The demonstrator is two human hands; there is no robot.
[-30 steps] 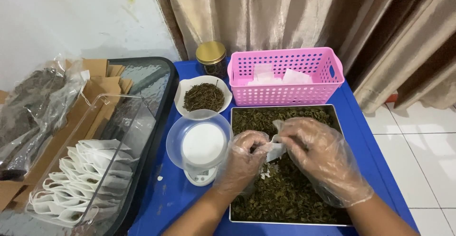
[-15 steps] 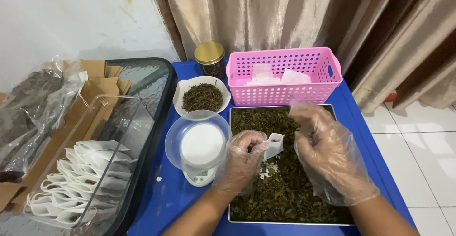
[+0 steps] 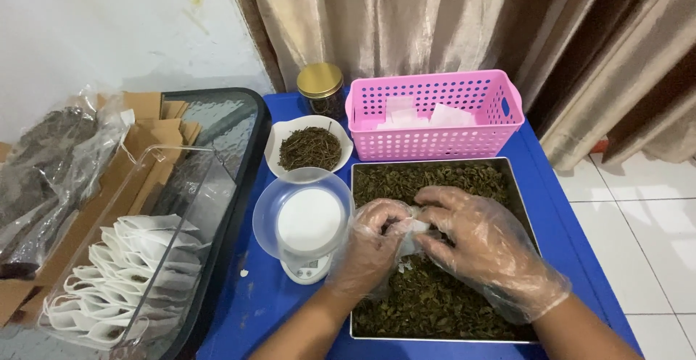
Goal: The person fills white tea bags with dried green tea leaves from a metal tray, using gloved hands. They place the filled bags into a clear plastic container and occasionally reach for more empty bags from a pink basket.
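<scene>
Both gloved hands' grip pinching white filter bag [image 3: 415, 228] between fingertips, over tray [image 3: 516, 186].

1. Just one view: a head cam looking steeply down and forward at the blue table [image 3: 558, 208].
2. Pretty close, gloved hands low in the frame, curtain [image 3: 406, 19] up top.

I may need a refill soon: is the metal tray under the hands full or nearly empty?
Full: dark dried leaves cover the metal tray from edge to edge, around both gloved hands, with no bare bottom showing.
</scene>
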